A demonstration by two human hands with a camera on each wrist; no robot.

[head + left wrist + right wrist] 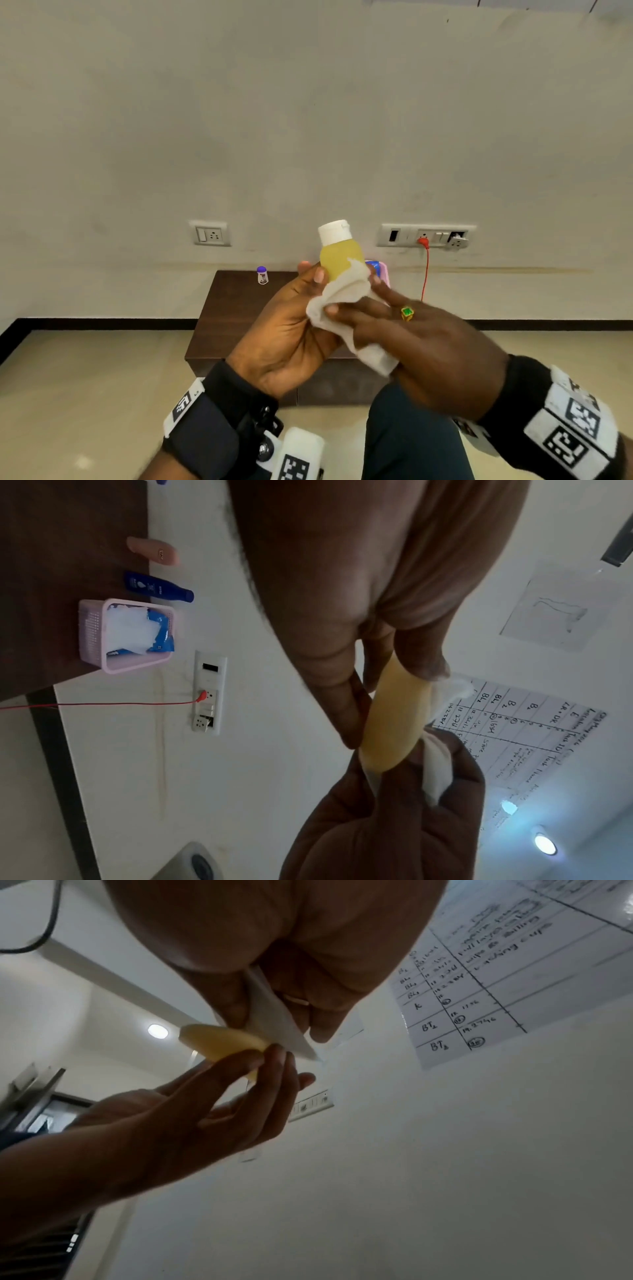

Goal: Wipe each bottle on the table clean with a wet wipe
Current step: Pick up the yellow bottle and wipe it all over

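Note:
A yellow bottle [339, 262] with a white cap is held upright in the air above the dark wooden table [233, 308]. My left hand [294, 325] grips its lower body from the left. My right hand [394, 318] holds a white wet wipe [346, 301] wrapped against the bottle's lower right side. In the left wrist view the yellow bottle [394, 723] sits between both hands with the wipe [436, 767] bunched beside it. The right wrist view shows the bottle [222, 1041] and the wipe [277, 1020] under my fingers.
A small white bottle with a purple cap [262, 275] stands at the table's back left. A pink basket [92, 637] with a wipes pack, a blue bottle [157, 587] and a peach bottle [154, 551] stand along the table's back edge. A red cable [425, 270] hangs from the wall socket.

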